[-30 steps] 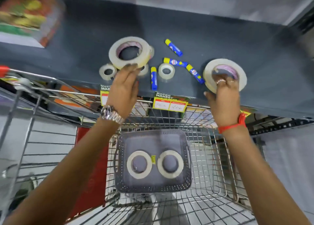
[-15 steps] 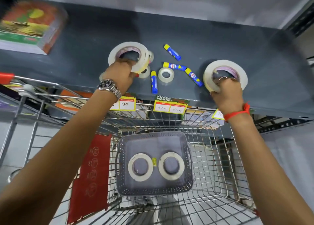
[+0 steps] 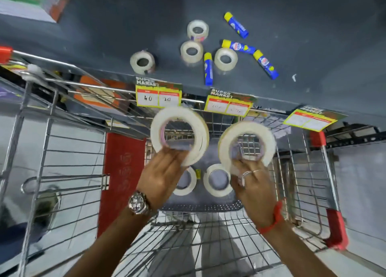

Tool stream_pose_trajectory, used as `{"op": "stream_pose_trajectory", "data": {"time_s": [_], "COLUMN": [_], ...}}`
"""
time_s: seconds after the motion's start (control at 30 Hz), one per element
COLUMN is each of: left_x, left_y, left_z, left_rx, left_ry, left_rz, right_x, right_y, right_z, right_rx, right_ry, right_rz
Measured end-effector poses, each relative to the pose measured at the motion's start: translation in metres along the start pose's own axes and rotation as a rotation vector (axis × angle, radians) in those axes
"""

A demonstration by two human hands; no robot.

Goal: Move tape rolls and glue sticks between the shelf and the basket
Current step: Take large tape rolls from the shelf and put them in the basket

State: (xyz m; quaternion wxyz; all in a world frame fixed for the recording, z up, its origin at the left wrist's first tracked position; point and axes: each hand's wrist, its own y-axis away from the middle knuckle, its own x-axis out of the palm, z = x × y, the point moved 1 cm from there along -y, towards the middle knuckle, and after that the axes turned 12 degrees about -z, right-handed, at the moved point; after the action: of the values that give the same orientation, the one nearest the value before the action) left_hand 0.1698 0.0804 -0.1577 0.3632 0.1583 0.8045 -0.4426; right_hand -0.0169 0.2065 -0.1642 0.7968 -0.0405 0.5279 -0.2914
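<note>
At the 10 o'clock side of the view the wire trolley point(image 3: 62, 143) shows its left wall and red-capped handle end, with open mesh floor at 6 o'clock. The person's left hand point(image 3: 161, 175) is closed around the lower edge of a large tape roll point(image 3: 179, 135), fingers curled through its core, the roll held upright above the grey basket point(image 3: 200, 206). At 3 o'clock from it, close beside but not clearly touching, the right hand point(image 3: 251, 185) clamps a second large tape roll point(image 3: 247, 143) the same way, tilted a little. Under the hands, two flat tape rolls point(image 3: 217, 179) lie in the basket, partly hidden; the basket's near rim is free.

At 12 o'clock the dark shelf point(image 3: 313, 36) carries four small tape rolls point(image 3: 142, 62) and four glue sticks point(image 3: 208, 68), clustered near its front edge; wide bare room lies to the right of them. Price labels point(image 3: 158, 96) hang along that edge.

Half a second earlier both hands were up on the shelf, each gripping its large roll where it lay. Both rolls have since come off the shelf and now hang over the basket, and the small rolls that the left one covered are in plain sight.
</note>
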Motion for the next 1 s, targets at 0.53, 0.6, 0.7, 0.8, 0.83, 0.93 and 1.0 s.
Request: {"op": "stream_pose_trajectory", "data": {"time_s": [0.53, 0.6, 0.7, 0.8, 0.83, 0.93, 1.0], "left_x": [0.16, 0.17, 0.175, 0.167, 0.163, 0.15, 0.14], "left_y": [0.116, 0.118, 0.129, 0.136, 0.136, 0.132, 0.124], "left_z": [0.061, 0.061, 0.064, 0.061, 0.059, 0.049, 0.04], "left_rx": [-0.394, -0.397, -0.486, -0.531, -0.524, -0.497, -0.508], "left_ry": [-0.075, -0.038, -0.02, -0.027, -0.046, -0.057, -0.005], "left_rz": [0.855, 0.869, 0.832, 0.83, 0.863, 0.86, 0.802], "right_x": [0.153, 0.154, 0.155, 0.153, 0.152, 0.145, 0.138], "right_y": [0.048, 0.041, 0.045, 0.062, 0.068, 0.073, 0.07], "right_z": [-0.073, -0.071, -0.076, -0.085, -0.087, -0.081, -0.074], "right_rx": [-0.015, -0.051, -0.018, 0.044, 0.048, 0.108, 0.078], "right_ry": [0.247, 0.228, 0.146, 0.22, 0.265, 0.295, 0.262], "right_rz": [0.808, 0.718, 0.691, 0.685, 0.72, 0.761, 0.671]}}
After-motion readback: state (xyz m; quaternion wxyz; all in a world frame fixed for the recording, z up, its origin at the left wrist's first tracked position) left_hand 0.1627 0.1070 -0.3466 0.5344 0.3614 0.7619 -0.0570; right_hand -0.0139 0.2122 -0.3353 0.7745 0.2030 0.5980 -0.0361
